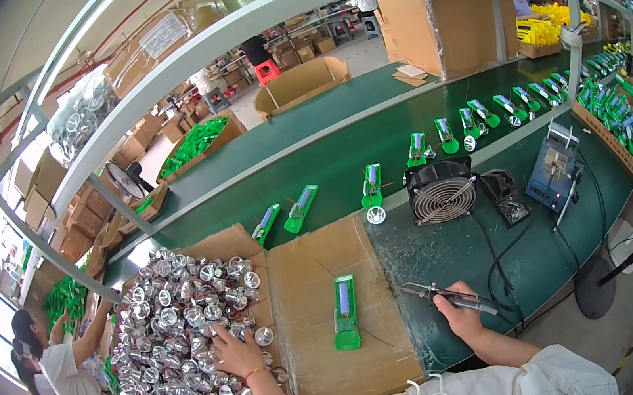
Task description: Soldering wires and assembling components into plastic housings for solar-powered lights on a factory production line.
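Observation:
My left hand (239,355) reaches over a heap of small silvery reflector cups with wires (174,328), its fingers apart and touching the cups. Some fingertips are hidden among them. In my right hand (462,312) a soldering iron (470,299) is gripped like a pen, its tip pointing left above the dark green bench. Between my hands, a green plastic flashlight housing (348,337) lies on a flat cardboard sheet (303,279). A blue-violet cylindrical cell (344,296) sits in the housing, and thin wires stick out of it. Neither hand touches the housing.
Beyond the cardboard, a green conveyor belt (241,231) carries several green housings, some with reflectors. A black fan (441,193) and a blue soldering station (553,169) stand at the right, with cables on the bench. A box of green housings (616,134) is farther right. Another person (67,366) works at far left.

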`<action>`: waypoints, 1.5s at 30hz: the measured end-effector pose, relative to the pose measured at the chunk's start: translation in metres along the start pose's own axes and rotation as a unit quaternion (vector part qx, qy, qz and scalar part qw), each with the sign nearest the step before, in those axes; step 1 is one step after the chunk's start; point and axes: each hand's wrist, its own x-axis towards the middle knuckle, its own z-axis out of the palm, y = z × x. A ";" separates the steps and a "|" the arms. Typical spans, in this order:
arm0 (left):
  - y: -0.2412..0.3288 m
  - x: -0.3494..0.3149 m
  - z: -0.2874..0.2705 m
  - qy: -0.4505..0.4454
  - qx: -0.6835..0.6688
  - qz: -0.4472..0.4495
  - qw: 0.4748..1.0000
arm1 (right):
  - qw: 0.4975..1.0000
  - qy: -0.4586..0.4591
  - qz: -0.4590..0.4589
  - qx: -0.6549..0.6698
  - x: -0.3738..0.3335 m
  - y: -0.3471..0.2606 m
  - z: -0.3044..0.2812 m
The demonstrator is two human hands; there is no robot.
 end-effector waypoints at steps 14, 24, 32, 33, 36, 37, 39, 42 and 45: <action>0.001 -0.045 0.029 0.134 -0.037 0.256 0.957 | 1.000 -0.008 0.015 -0.011 -0.002 0.006 -0.002; 0.005 -0.102 0.005 0.035 -0.283 0.455 0.844 | 0.999 0.005 0.028 0.028 -0.004 0.011 -0.003; 0.020 -0.114 0.002 -0.016 -0.183 0.367 0.912 | 1.000 -0.012 0.000 -0.003 -0.004 -0.007 -0.002; 0.023 -0.115 0.007 -0.017 -0.151 0.416 0.896 | 1.000 -0.011 0.000 -0.001 -0.004 -0.007 -0.002; 0.028 -0.121 0.016 0.024 -0.105 0.453 0.885 | 1.000 -0.010 -0.001 -0.003 -0.004 -0.007 -0.004; 0.026 -0.120 0.016 0.022 -0.104 0.452 0.886 | 1.000 -0.003 0.002 0.008 -0.004 -0.004 -0.005; 0.018 -0.113 0.015 0.046 -0.165 0.456 0.873 | 1.000 0.000 0.009 0.017 -0.005 -0.001 -0.005; 0.009 -0.107 0.013 0.034 -0.214 0.421 0.881 | 1.000 0.001 0.005 0.011 -0.005 -0.001 -0.006; 0.011 -0.095 0.008 -0.002 -0.275 0.373 0.886 | 1.000 0.004 0.016 0.002 -0.007 -0.002 -0.005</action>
